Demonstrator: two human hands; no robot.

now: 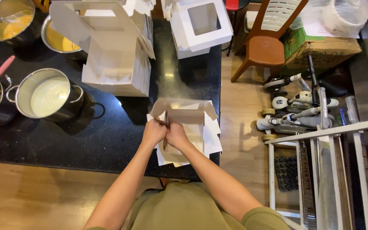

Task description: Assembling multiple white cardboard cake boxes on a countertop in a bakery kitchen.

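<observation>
Your left hand (153, 132) and right hand (176, 134) pinch the near wall of the half-folded white box (188, 117) at the worktop's (86, 140) front right corner. Keep both grips tight on that panel, pressing the crease square before tucking side flaps.

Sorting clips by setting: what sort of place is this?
Likely a home baking kitchen: steel pots of batter on a black counter, white window cake boxes, and both hands folding a box.
</observation>
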